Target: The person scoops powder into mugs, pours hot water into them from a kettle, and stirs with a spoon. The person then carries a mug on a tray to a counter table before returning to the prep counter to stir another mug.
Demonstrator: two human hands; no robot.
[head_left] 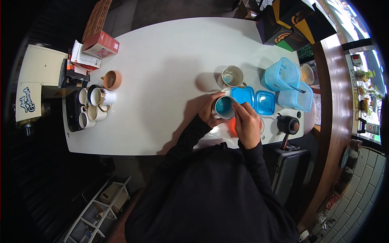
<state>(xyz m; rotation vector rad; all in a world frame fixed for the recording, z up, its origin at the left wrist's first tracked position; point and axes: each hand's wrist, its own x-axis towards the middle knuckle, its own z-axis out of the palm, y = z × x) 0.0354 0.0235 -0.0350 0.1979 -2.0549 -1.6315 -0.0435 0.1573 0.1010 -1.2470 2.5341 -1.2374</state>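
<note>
Right hand (248, 124): fingertips pinched together at the right rim of the cup; can't tell if anything thin sits between them. Left hand (208, 112): fingers curled round the left side of the cup (224, 107), gripping it. Cup sits between the two hands, opening up, blue-green inside. Orange item (232, 126) just below cup, partly hidden by right hand. Metallic mug (232, 76) beyond cup, near it. Two blue lids (243, 95) right of cup. Farther right: light-blue containers (281, 73), black pot (287, 124). All on white table (158, 65).
</note>
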